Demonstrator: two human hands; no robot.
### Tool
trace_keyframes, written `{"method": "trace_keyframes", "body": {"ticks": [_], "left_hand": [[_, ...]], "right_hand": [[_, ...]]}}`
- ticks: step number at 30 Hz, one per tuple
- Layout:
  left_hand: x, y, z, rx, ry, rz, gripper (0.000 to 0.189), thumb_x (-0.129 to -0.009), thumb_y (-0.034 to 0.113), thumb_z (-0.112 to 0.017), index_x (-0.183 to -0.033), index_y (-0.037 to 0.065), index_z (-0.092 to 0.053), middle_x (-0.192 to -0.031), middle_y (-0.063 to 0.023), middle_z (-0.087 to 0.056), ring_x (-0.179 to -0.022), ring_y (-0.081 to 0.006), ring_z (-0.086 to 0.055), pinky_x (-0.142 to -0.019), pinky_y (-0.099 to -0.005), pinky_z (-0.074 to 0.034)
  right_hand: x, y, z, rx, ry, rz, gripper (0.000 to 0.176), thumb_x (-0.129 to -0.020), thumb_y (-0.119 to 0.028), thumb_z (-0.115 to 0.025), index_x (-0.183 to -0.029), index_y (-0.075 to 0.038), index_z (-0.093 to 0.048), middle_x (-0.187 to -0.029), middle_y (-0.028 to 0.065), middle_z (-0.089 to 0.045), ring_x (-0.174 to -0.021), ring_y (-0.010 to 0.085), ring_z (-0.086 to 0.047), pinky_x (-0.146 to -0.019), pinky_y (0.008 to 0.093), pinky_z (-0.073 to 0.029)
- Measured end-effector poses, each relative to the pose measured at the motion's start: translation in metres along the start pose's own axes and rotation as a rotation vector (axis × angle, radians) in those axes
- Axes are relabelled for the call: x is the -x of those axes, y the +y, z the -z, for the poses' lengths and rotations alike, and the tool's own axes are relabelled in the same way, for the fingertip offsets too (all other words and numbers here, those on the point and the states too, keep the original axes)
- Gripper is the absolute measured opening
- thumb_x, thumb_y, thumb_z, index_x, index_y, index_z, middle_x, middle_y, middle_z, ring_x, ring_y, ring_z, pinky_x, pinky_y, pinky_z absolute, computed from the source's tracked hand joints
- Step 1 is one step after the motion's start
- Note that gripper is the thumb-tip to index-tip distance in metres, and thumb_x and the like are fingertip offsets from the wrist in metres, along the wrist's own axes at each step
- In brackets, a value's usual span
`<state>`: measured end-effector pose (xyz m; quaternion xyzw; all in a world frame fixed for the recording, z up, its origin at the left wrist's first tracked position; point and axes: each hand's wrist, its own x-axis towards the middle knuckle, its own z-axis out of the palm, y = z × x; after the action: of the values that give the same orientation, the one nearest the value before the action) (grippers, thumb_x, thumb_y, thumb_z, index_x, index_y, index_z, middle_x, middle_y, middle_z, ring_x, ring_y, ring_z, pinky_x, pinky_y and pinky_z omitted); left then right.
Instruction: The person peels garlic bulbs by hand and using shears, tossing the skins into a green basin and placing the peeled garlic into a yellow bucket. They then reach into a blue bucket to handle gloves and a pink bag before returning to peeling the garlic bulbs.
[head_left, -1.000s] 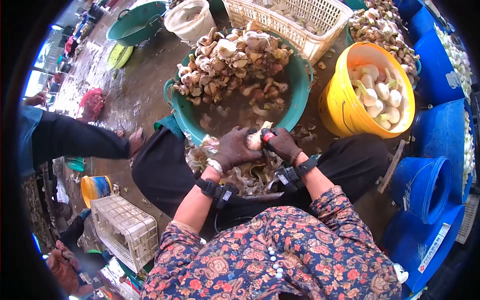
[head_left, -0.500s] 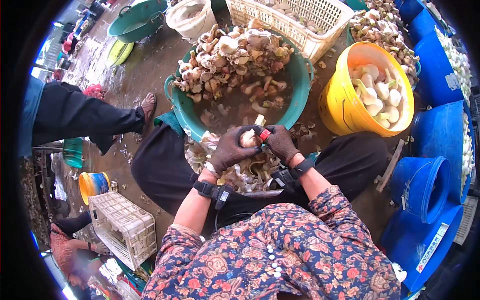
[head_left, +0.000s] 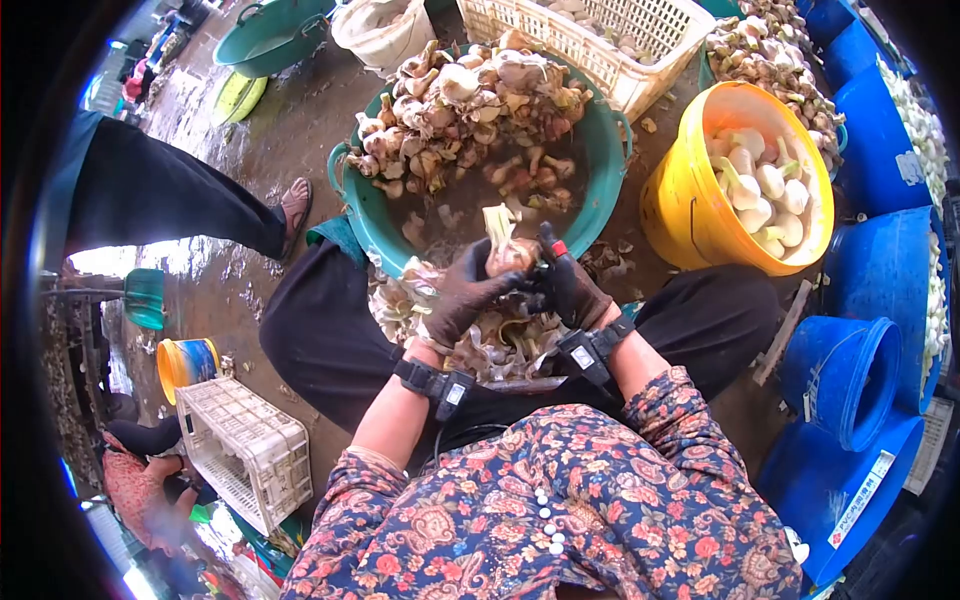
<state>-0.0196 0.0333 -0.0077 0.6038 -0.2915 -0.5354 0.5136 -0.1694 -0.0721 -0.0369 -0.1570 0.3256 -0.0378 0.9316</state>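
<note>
Both hands wear dark gloves over a heap of peeled skins (head_left: 500, 345) in the lap. My left hand (head_left: 468, 295) is wrapped round a garlic bulb (head_left: 512, 257), its pale, partly stripped stem pointing up. On the bulb's right side is my right hand (head_left: 570, 283), with red tape on one finger; its fingers are bent near the bulb, and whatever they pinch is hidden. Just beyond, a green tub (head_left: 600, 205) holds murky water and piled unpeeled garlic (head_left: 480, 110). To the right, a yellow bucket (head_left: 668, 205) contains peeled white bulbs (head_left: 768, 190).
Blue buckets (head_left: 825, 375) and barrels line the right side. A cream crate (head_left: 640, 85) stands behind the tub, near a white bucket (head_left: 385, 35). Another person's leg (head_left: 180, 195) is at the left, above an empty crate (head_left: 245, 450). A second person (head_left: 140, 480) is at lower left.
The bulb has turned, with its stem now more upright and more visible. My right hand's fingers have shifted and spread somewhat. The other person's leg has moved slightly.
</note>
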Motion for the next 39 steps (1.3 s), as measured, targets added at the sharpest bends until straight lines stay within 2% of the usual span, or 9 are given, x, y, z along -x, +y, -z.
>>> {"method": "trace_keyframes", "body": {"ticks": [7,10,18,21,26,28,30,32,39], "left_hand": [[-0.007,0.011,0.003,-1.126,0.334,-0.694,0.075,-0.065,0.025,-0.08,-0.129,0.007,-0.045,-0.117,-0.0161,-0.056,-0.105,-0.0291,-0.057,-0.09,-0.0339,-0.045],[-0.007,0.006,0.017,-1.084,-0.147,-0.355,0.052,-0.07,0.02,-0.076,-0.117,0.009,-0.058,-0.106,-0.0118,-0.062,-0.095,-0.0253,-0.061,-0.081,-0.0331,-0.049],[-0.002,-0.02,0.008,-0.503,0.059,-0.068,0.019,-0.081,0.018,-0.067,-0.094,0.005,-0.069,-0.087,-0.0106,-0.069,-0.075,-0.0178,-0.064,-0.07,-0.0272,-0.049],[0.0,-0.003,0.009,0.026,0.144,0.136,0.023,-0.084,0.016,-0.064,-0.095,-0.004,-0.066,-0.086,-0.0052,-0.067,-0.076,-0.0114,-0.06,-0.07,-0.0256,-0.048],[0.006,-0.004,0.024,0.075,0.064,0.004,0.027,-0.09,0.012,-0.055,-0.111,-0.003,-0.058,-0.1,-0.0066,-0.064,-0.086,-0.0127,-0.06,-0.075,-0.0272,-0.049],[0.013,-0.007,0.024,-0.767,0.165,-0.58,0.03,-0.091,0.017,-0.055,-0.113,-0.004,-0.056,-0.104,-0.008,-0.064,-0.087,-0.0139,-0.061,-0.077,-0.0288,-0.049],[0.013,-0.014,0.027,-0.655,0.237,-0.528,0.03,-0.09,0.02,-0.056,-0.108,-0.004,-0.06,-0.099,-0.0076,-0.065,-0.085,-0.0128,-0.061,-0.075,-0.0283,-0.049],[0.008,-0.007,0.033,0.003,0.274,0.029,0.025,-0.088,0.022,-0.06,-0.098,0.0,-0.066,-0.085,-0.0054,-0.066,-0.075,-0.0113,-0.061,-0.066,-0.0245,-0.05],[0.011,-0.001,0.022,-0.001,0.209,0.08,0.028,-0.088,0.026,-0.061,-0.096,0.0,-0.066,-0.081,-0.0027,-0.064,-0.069,-0.0083,-0.057,-0.06,-0.0234,-0.047]], "right_hand": [[-0.014,0.007,0.002,0.061,0.004,0.169,0.034,-0.093,-0.04,-0.048,-0.1,-0.009,-0.058,-0.086,-0.0007,-0.061,-0.07,0.0102,-0.057,-0.061,0.0263,-0.046],[-0.022,0.015,0.002,0.167,0.091,0.247,0.029,-0.093,-0.034,-0.05,-0.085,-0.008,-0.06,-0.073,-0.0036,-0.056,-0.061,0.0065,-0.051,-0.052,0.0204,-0.039],[-0.032,0.01,0.028,0.38,-0.394,0.234,0.026,-0.091,-0.032,-0.054,-0.085,-0.006,-0.056,-0.062,-0.0042,-0.048,-0.049,0.0043,-0.039,-0.042,0.0208,-0.027],[-0.005,0.002,-0.008,0.559,-0.079,0.373,0.025,-0.088,-0.027,-0.06,-0.099,-0.005,-0.055,-0.074,-0.0016,-0.054,-0.06,0.0058,-0.048,-0.05,0.0208,-0.038],[0.02,-0.011,-0.025,0.537,-0.238,0.414,0.062,-0.082,-0.025,-0.069,-0.131,-0.003,-0.04,-0.121,0.0066,-0.049,-0.108,0.0124,-0.048,-0.094,0.0274,-0.04],[0.022,-0.011,-0.026,0.441,-0.214,0.39,0.065,-0.081,-0.025,-0.07,-0.132,-0.001,-0.038,-0.124,0.0071,-0.048,-0.112,0.0134,-0.047,-0.094,0.0277,-0.04],[0.009,-0.007,-0.015,0.519,-0.146,0.501,0.064,-0.076,-0.022,-0.073,-0.13,-0.005,-0.043,-0.122,0.0105,-0.049,-0.11,0.0189,-0.05,-0.092,0.0306,-0.042],[0.019,-0.003,-0.016,1.496,0.257,0.941,0.058,-0.071,-0.018,-0.074,-0.124,-0.011,-0.05,-0.115,0.0144,-0.053,-0.106,0.0278,-0.052,-0.091,0.0354,-0.042],[-0.007,0.018,-0.018,1.173,0.077,0.755,0.032,-0.075,-0.012,-0.068,-0.104,-0.006,-0.058,-0.092,0.0118,-0.061,-0.085,0.0272,-0.058,-0.076,0.0372,-0.047]]}}
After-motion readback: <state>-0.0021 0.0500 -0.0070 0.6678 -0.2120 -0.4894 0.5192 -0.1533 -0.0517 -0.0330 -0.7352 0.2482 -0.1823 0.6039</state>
